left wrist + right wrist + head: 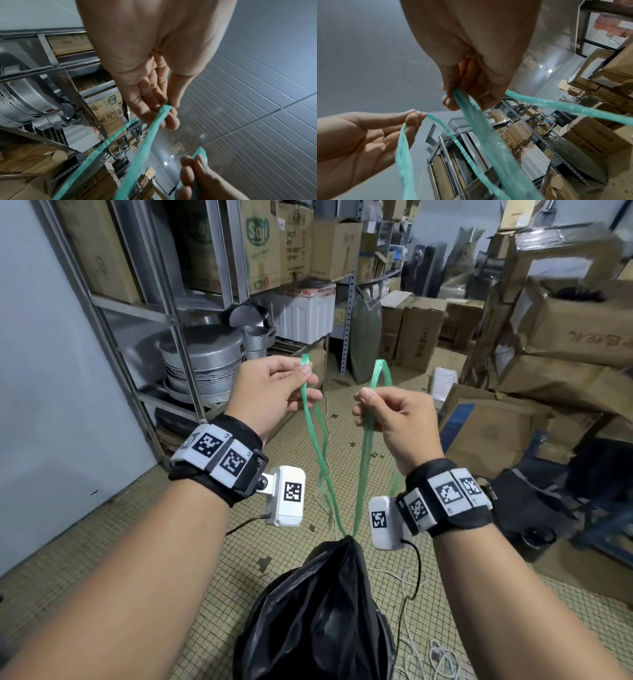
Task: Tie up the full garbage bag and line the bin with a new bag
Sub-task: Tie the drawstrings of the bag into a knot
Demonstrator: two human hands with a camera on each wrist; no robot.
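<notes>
Above the cinched black garbage bag (318, 604), left hand (270, 395) and right hand (394, 426) each pinch a green drawstring loop (366, 446); advise crossing loops low, tightening evenly.

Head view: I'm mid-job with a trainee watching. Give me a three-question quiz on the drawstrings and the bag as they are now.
1. True or false: the neck of the black garbage bag is cinched shut.
2. Which hand pinches the left green drawstring loop? A) left hand B) right hand C) neither
3. Fill in: the right green drawstring loop rises above the right hand's ____ .

Key: 1 true; 2 A; 3 thumb
</notes>
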